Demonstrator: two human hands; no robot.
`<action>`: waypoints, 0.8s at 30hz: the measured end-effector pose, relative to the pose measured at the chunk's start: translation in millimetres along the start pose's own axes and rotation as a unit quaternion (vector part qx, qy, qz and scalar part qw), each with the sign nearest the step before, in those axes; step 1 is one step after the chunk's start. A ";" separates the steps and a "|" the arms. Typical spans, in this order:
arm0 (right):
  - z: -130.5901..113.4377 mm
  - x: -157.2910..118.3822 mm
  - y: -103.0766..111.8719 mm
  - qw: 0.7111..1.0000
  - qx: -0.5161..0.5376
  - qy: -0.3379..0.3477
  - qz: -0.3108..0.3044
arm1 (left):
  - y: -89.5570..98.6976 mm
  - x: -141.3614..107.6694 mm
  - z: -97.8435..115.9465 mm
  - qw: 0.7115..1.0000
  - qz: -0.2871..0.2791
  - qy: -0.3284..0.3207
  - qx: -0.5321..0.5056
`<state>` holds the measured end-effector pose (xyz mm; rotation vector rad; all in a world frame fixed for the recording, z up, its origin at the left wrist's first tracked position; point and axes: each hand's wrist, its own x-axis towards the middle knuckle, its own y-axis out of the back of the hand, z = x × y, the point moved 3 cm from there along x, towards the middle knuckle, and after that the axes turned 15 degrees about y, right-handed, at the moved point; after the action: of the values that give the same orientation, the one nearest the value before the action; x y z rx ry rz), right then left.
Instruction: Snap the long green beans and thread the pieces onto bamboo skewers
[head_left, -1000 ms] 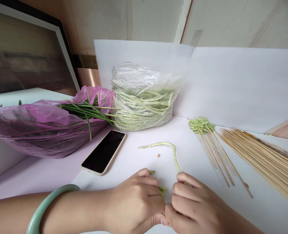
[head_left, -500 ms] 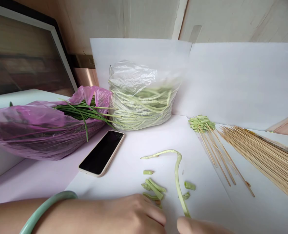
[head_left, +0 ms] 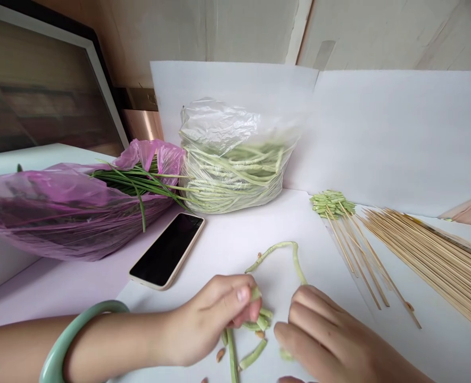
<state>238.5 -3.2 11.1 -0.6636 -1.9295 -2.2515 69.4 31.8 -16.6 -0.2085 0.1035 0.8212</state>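
Observation:
My left hand (head_left: 221,314), a pale green bangle (head_left: 83,335) on its wrist, is closed with a short piece of green bean (head_left: 256,292) pinched between thumb and fingers. My right hand (head_left: 315,330) is closed over a long bean (head_left: 277,246); the bean's bent length runs out beyond the knuckles onto the white sheet. A bit of green (head_left: 286,354) shows under the right fingers, partly hidden. Between and below the hands lie several cut bean pieces (head_left: 253,355) and small brown seeds (head_left: 220,355).
A phone (head_left: 167,250) lies left of centre. Behind it stand a purple bag of green stalks (head_left: 79,213) and a clear bag of long beans (head_left: 235,159). At right are skewered bean pieces (head_left: 331,203) and many bare wooden skewers (head_left: 427,255).
Both hands have come up and further into view. The left now pinches a bean piece. The long bean has shifted, with less of it showing past my right hand.

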 end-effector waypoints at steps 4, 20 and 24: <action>13.3 0.7 9.0 0.992 0.107 -0.046 0.040 | 2.8 11.8 -14.2 0.992 -0.006 0.053 -0.114; 26.5 -8.8 -20.2 0.967 0.222 -0.029 0.122 | -3.5 16.0 -21.0 0.962 -0.070 0.134 -0.228; 23.4 -6.1 -22.7 0.972 0.191 -0.057 0.120 | -4.1 14.1 -19.5 0.960 -0.067 0.148 -0.230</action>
<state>242.0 22.4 -9.8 -0.9243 -2.1187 -1.6703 81.8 34.8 -37.5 -0.7713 0.1757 0.6644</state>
